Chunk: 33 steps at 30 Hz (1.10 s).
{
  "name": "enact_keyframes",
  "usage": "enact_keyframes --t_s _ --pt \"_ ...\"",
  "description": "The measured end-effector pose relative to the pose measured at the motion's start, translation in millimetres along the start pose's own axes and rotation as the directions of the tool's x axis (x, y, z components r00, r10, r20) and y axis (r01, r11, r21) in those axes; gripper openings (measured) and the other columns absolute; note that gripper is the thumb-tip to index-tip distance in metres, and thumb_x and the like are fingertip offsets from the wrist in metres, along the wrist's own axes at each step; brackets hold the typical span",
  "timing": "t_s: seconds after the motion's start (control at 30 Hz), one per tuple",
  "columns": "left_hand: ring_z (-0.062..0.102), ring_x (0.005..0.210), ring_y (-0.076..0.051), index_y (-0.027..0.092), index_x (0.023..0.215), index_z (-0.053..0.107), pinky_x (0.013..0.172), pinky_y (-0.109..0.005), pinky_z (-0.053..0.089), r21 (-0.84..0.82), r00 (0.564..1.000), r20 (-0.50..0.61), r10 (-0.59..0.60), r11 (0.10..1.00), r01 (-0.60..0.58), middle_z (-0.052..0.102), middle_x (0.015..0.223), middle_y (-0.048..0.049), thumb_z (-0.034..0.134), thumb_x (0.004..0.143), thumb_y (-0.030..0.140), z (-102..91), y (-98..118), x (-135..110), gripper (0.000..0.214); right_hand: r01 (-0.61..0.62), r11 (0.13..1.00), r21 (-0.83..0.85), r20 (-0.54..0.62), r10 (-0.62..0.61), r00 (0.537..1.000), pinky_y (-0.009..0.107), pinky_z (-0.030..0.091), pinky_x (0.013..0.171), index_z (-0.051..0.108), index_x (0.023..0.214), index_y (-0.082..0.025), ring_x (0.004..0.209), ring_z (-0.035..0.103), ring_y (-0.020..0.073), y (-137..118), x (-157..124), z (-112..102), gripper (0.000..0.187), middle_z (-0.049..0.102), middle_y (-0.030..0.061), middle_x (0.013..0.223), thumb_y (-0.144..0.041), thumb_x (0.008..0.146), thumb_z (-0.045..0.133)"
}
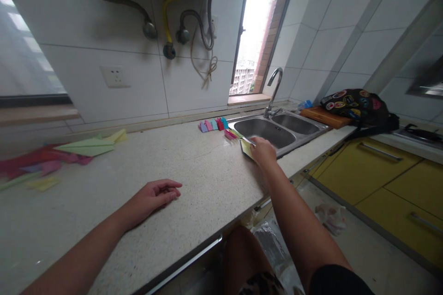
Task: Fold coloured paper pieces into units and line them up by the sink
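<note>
My right hand (263, 151) reaches out to the right and grips a yellow-green sheet of paper (247, 148) at the counter's edge beside the sink. My left hand (155, 196) rests on the speckled countertop (194, 170) with its fingers loosely curled and nothing in it. Small folded paper pieces in pink, purple and blue (212, 125) stand in a row near the sink's left rim. More coloured sheets (231, 133) lie just beyond my right hand.
A double steel sink (277, 131) with a tap (273, 90) sits at the right. Green paper planes (86, 146) and red and pink paper (31, 161) lie far left. A black patched bag (356, 106) lies on a wooden board. Yellow cabinets (377, 170) stand right.
</note>
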<state>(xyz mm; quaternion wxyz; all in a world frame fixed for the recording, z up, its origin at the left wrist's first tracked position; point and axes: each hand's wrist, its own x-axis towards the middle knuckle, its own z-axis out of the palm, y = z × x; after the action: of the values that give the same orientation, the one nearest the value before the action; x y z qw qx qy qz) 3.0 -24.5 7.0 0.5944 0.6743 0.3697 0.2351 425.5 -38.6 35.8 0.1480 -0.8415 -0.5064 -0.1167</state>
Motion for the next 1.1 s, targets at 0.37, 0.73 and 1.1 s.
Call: enact_keyframes --t_s 0.37,0.73,1.1 --pt "0.058 0.073 -0.015 0.018 0.115 0.068 0.064 -0.027 0.042 0.029 1.0 0.024 0.015 0.999 -0.015 0.07 0.092 -0.0078 0.07 0.081 0.046 -0.8 0.6 1.4 0.044 0.041 0.995 -0.096 0.236 -0.017 0.972 0.04 0.049 0.081 0.072 0.117 -0.03 0.104 0.066 0.0323 -5.5 43.2 2.5 0.038 0.071 0.0126 0.117 -0.024 0.085 0.053" --pt "0.058 0.074 -0.016 0.019 0.113 0.069 0.065 -0.027 0.042 0.017 0.999 0.03 0.016 1.0 -0.016 0.068 0.091 -0.0069 0.069 0.082 0.046 -1.1 -0.7 3.2 0.041 0.044 0.991 -0.125 0.248 -0.012 0.969 0.04 0.048 0.081 0.072 0.117 -0.029 0.105 0.066 0.0322 -9.9 44.3 10.7 0.037 0.071 0.0143 0.114 -0.025 0.087 0.052" --pt "0.053 0.067 -0.012 0.018 0.11 0.07 0.061 -0.026 0.038 -0.023 0.999 0.044 0.025 0.999 -0.024 0.067 0.087 -0.0058 0.07 0.082 0.042 -1.4 2.7 2.6 0.037 0.232 0.971 -0.052 0.05 -0.229 0.972 0.047 0.039 0.093 0.063 0.126 -0.026 0.109 0.061 0.0311 -76.6 21.1 -11.5 0.037 0.066 0.013 0.123 -0.03 0.094 0.045"
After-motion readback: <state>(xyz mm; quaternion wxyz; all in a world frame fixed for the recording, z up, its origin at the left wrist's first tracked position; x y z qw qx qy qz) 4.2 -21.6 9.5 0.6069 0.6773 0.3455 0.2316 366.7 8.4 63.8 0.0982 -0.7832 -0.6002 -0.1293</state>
